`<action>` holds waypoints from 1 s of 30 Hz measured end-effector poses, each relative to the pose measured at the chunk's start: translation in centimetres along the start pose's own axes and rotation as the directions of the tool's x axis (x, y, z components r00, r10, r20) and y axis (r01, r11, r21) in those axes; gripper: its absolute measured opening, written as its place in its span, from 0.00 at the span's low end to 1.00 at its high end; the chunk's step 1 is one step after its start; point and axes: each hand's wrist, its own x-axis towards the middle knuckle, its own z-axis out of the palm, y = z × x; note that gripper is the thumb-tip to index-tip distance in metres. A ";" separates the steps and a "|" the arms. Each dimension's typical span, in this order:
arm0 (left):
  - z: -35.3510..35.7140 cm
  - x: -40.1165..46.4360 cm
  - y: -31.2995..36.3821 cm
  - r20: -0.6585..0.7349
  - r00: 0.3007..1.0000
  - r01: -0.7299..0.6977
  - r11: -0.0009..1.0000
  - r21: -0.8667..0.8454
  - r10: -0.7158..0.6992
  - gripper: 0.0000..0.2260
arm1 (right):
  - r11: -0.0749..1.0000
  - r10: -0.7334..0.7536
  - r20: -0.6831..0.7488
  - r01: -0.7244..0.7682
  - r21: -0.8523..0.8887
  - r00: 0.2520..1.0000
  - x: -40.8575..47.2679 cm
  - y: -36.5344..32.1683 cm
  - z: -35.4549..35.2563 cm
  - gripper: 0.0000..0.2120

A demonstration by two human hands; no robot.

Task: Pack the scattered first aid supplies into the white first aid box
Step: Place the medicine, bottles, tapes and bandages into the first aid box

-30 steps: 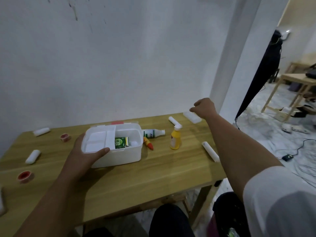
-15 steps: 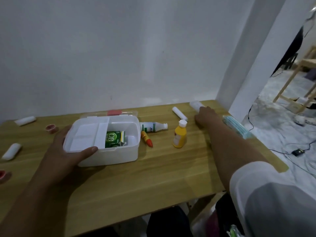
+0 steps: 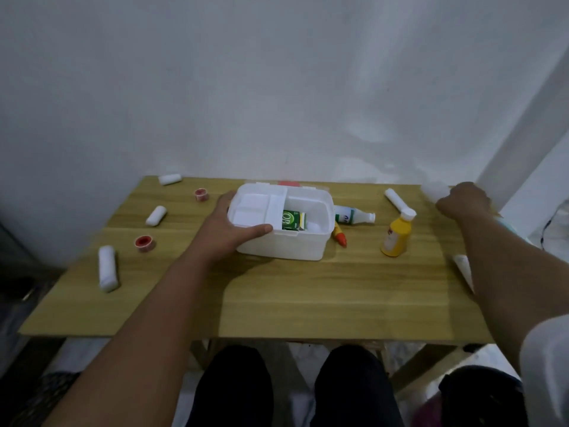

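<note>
The open white first aid box [image 3: 283, 251] stands mid-table with a green carton [image 3: 291, 220] inside. My left hand [image 3: 229, 229] grips the box's left end, thumb over the front rim. My right hand [image 3: 463, 200] is a fist at the table's back right corner, closed on a blurred white roll [image 3: 432, 192] that sticks out to its left. Right of the box lie a white bottle [image 3: 352, 215], an orange-red tube [image 3: 340, 238] and another white roll [image 3: 395, 197]. A yellow bottle [image 3: 397, 238] stands upright there.
Left of the box lie three white gauze rolls [image 3: 107, 271] [image 3: 156, 215] [image 3: 169, 179] and two red tape rolls [image 3: 143, 243] [image 3: 201, 195]. One more white roll [image 3: 462, 263] lies beside my right forearm. The box lid [image 3: 289, 183] rests behind the box, against the wall.
My right hand came down at the back right corner and closed on the white roll. My left hand stayed on the box. My view swung left and down.
</note>
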 end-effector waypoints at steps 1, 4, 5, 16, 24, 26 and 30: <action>-0.2 0.0 -0.1 0.006 1.000 -0.009 1.000 0.003 0.009 0.48 | 1.000 -0.009 -0.012 0.009 0.030 1.000 -0.3 -0.3 -0.9 0.14; -0.4 0.0 -0.2 0.025 0.999 -0.026 1.000 -0.003 0.026 0.49 | 0.992 -0.071 -0.063 0.077 0.105 0.996 -1.9 -1.9 -4.4 0.13; -0.4 0.0 -0.1 0.033 0.999 -0.031 1.000 -0.001 0.031 0.49 | 0.984 -0.106 -0.083 0.116 0.131 0.991 -2.4 -2.6 -5.7 0.15; -0.7 -0.1 0.0 0.080 0.988 -0.135 0.991 0.007 0.134 0.43 | 0.807 -0.558 0.144 0.493 0.324 0.818 -10.7 -11.4 -12.3 0.31; -0.4 0.5 -0.5 0.093 0.991 -0.099 0.995 0.025 0.097 0.49 | 0.684 -0.673 0.410 0.729 0.028 0.616 -16.3 -16.4 -8.3 0.30; -0.3 0.6 -0.8 0.083 0.993 -0.085 0.996 0.034 0.082 0.51 | 0.672 -0.648 0.454 0.739 -0.036 0.612 -16.7 -16.9 -7.2 0.31; -0.3 0.8 -0.9 0.079 0.993 -0.086 0.996 0.006 0.086 0.51 | 0.680 -0.613 0.494 0.730 -0.066 0.616 -17.0 -17.5 -5.0 0.33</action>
